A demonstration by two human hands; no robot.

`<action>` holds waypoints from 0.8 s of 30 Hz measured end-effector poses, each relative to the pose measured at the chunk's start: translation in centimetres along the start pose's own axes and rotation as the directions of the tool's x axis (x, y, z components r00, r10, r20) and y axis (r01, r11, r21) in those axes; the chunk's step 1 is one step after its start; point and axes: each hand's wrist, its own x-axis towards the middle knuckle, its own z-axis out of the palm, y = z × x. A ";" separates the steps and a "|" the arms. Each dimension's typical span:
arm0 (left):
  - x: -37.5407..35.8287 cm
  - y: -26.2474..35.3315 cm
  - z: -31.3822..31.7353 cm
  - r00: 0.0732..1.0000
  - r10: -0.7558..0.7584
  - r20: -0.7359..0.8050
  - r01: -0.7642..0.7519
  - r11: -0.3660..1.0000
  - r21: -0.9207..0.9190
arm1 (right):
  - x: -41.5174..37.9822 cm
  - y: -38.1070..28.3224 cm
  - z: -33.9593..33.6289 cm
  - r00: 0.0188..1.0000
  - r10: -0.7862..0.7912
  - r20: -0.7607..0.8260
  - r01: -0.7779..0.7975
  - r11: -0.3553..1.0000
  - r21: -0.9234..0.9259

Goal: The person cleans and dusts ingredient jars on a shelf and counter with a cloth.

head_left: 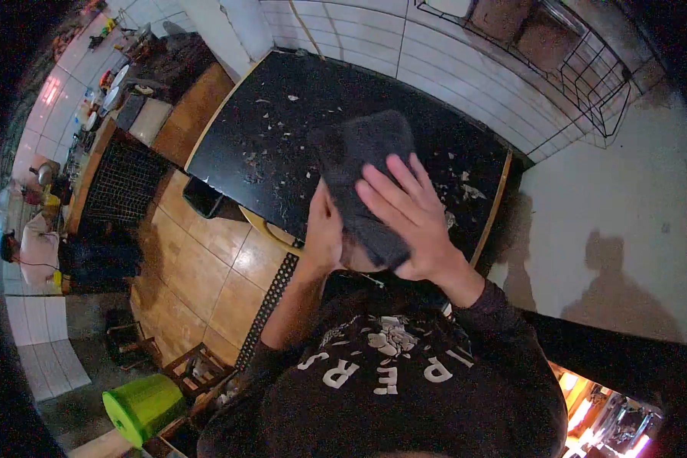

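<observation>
A dark grey folded cloth [366, 153] is held up over a black tabletop [237, 114] in front of my chest. My left hand [324, 233] supports the cloth from its left and lower side, with most of its fingers hidden beneath it. On the cloth's upper face lies my right hand [408, 217], its fingers stretched out and slightly spread. Small pale flakes and crumbs [252, 160] are scattered over the tabletop, on both sides of the cloth. Larger pale scraps [472, 191] lie to the right.
A tiled wall [359, 38] borders the table's far side, with a black wire rack [588, 69] mounted on it. Lower left stands a green bucket [145, 408]. Another person [42, 252] is at the far left, by a cluttered counter [91, 168].
</observation>
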 end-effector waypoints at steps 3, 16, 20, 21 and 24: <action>-0.9 1.9 1.1 0.996 0.030 0.084 -0.042 0.988 0.150 | -1.0 1.9 -1.0 0.997 -0.068 0.025 0.066 0.994 0.083; -3.0 2.4 0.1 0.989 0.008 0.150 -0.091 0.826 0.557 | 7.3 1.8 -1.9 0.893 0.175 0.414 -0.275 0.942 0.194; -1.4 1.3 -0.6 0.972 0.235 0.014 -0.175 0.681 0.711 | 8.7 2.2 -1.2 0.697 0.478 0.535 -0.519 0.851 -0.083; -1.1 1.3 -0.9 0.967 0.253 0.029 -0.191 0.643 0.742 | 8.4 1.8 -1.4 0.689 0.530 0.494 -0.519 0.837 -0.173; -0.7 1.1 -1.0 0.960 0.276 0.047 -0.205 0.579 0.789 | 6.9 1.6 -0.5 0.704 0.649 0.290 -0.618 0.760 -0.200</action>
